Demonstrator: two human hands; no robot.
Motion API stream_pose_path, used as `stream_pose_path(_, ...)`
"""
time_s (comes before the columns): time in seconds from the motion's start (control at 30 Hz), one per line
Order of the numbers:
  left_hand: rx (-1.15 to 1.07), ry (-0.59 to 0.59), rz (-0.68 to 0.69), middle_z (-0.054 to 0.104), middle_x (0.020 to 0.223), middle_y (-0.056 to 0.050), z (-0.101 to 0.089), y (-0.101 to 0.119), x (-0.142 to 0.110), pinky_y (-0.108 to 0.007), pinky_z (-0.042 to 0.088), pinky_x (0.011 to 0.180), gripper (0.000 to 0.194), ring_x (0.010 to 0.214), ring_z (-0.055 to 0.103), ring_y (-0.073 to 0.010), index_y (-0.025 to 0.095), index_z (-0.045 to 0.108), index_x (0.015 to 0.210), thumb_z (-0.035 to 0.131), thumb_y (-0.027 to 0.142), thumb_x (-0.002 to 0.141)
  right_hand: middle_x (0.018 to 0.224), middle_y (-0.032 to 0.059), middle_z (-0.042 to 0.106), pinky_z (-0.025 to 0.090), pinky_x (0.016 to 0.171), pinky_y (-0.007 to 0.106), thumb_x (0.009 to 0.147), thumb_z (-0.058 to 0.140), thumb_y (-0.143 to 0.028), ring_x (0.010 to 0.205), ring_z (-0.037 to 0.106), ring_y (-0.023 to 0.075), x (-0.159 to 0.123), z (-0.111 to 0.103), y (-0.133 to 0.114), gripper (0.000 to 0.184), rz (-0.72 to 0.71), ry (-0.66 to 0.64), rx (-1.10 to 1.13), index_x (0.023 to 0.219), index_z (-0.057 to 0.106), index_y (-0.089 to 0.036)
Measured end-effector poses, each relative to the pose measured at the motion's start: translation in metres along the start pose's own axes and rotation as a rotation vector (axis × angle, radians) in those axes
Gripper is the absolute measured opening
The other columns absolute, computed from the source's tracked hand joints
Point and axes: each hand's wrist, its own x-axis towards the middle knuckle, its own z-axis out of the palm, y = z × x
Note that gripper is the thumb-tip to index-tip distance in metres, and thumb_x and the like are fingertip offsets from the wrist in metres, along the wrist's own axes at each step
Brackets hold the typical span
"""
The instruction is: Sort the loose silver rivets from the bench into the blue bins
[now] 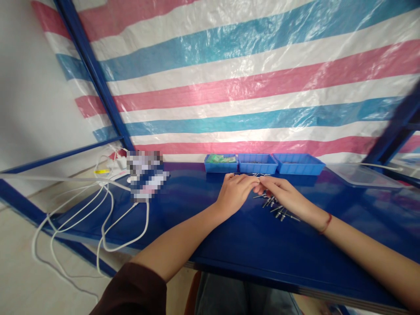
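Note:
Over the far half of the blue table (249, 249), my left hand (233, 192) and my right hand (284, 192) meet at the fingertips. Both are closed, with the fingers bent and pressed together. Whatever sits between them is hidden or too small to name. Several silver pop rivets (280, 213) lie loose on the table beneath and beside my right hand. A few more thin metal pins show just beyond my fingers.
Three blue bins stand in a row behind my hands: the left bin (221, 168) holds green packets, the middle bin (257, 168) small metal parts, and the right bin (300, 169) adjoins them. A clear plastic sheet or lid (364, 175) lies right. White cables (110, 249) hang over the left edge.

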Motion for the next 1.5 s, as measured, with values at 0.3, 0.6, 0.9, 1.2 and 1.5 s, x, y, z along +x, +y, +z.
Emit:
stream_pose_path(0.3, -0.438, 0.083, -0.099, 0.07, 0.089, -0.002, 0.002, 0.012, -0.001, -0.025, 0.046, 0.076, 0.018, 0.071, 0.064, -0.0109, 0.019, 0.06, 0.094, 0.056, 0.032, 0.082, 0.069, 0.0012, 0.058, 0.036, 0.051, 0.022, 0.072, 0.065, -0.042, 0.058, 0.05, 0.0092, -0.002, 0.009, 0.004, 0.028, 0.125, 0.066, 0.438, 0.083, 0.066, -0.016)
stream_pose_path(0.6, -0.825, -0.021, -0.409, 0.065, 0.081, 0.0, 0.008, 0.011, -0.002, -0.02, 0.045, 0.055, 0.021, 0.054, 0.059, -0.0074, 0.019, 0.046, 0.096, 0.055, 0.028, 0.081, 0.088, 0.0037, 0.066, 0.046, 0.065, 0.027, 0.071, 0.066, -0.043, 0.074, 0.058, 0.0141, -0.003, 0.008, -0.001, 0.03, -0.037, 0.153, 0.271, 0.089, 0.067, -0.019)
stream_pose_path(0.9, -0.94, -0.101, -0.419, 0.065, 0.089, -0.005, 0.017, 0.009, -0.004, -0.021, 0.043, 0.053, 0.02, 0.051, 0.055, -0.0055, 0.016, 0.05, 0.096, 0.052, 0.031, 0.083, 0.083, 0.0039, 0.065, 0.05, 0.073, 0.033, 0.067, 0.068, -0.045, 0.075, 0.06, 0.0159, -0.003, 0.004, -0.004, 0.03, -0.112, 0.164, 0.223, 0.081, 0.067, -0.018)
stream_pose_path(1.2, -0.994, -0.084, -0.389, 0.062, 0.095, -0.006, 0.016, 0.007, -0.002, -0.02, 0.044, 0.055, 0.023, 0.054, 0.054, -0.0048, 0.014, 0.056, 0.094, 0.054, 0.033, 0.082, 0.087, 0.0031, 0.063, 0.049, 0.072, 0.032, 0.074, 0.064, -0.04, 0.079, 0.06, 0.0161, -0.001, 0.001, 0.0, 0.022, -0.221, 0.155, 0.147, 0.084, 0.065, -0.021)
stream_pose_path(1.5, -0.642, 0.026, -0.431, 0.064, 0.086, -0.002, 0.016, -0.002, -0.002, -0.021, 0.044, 0.057, 0.03, 0.058, 0.054, -0.0071, 0.017, 0.054, 0.107, 0.054, 0.033, 0.082, 0.087, 0.0065, 0.066, 0.047, 0.073, 0.034, 0.08, 0.055, -0.044, 0.079, 0.059, 0.0184, 0.0, -0.003, 0.003, 0.028, -0.256, 0.235, -0.183, 0.086, 0.066, -0.019)
